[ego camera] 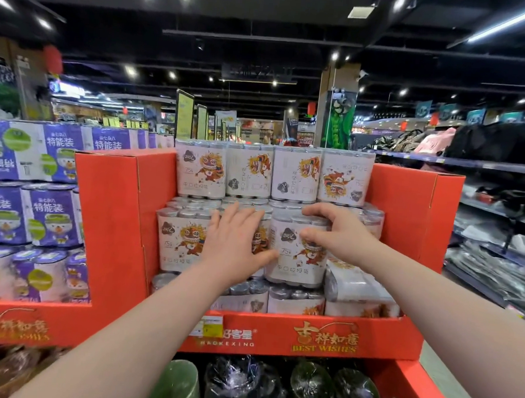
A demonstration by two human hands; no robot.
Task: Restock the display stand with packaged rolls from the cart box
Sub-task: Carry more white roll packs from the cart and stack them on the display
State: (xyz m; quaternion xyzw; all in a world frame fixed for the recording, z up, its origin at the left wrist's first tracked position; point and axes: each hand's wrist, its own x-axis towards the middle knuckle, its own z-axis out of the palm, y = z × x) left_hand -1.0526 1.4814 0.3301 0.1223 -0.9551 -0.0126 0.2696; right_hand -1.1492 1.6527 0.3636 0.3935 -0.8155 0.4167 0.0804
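Both on roll pack [294,269] in display stand [406,212]: left hand [234,243] spread flat, right hand [337,233] gripping top

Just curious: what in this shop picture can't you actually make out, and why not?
Head view only.
1. Cart box: outside the frame.
2. Middle pack: mostly covered by the left hand.
3. Front pack: upper right hidden under the right hand, which grips it.
4. Bottom-row packs: lower halves behind the stand lip.
5. Price label: too blurred to read.
6. Wrapped items below: glare and film obscure what they are.
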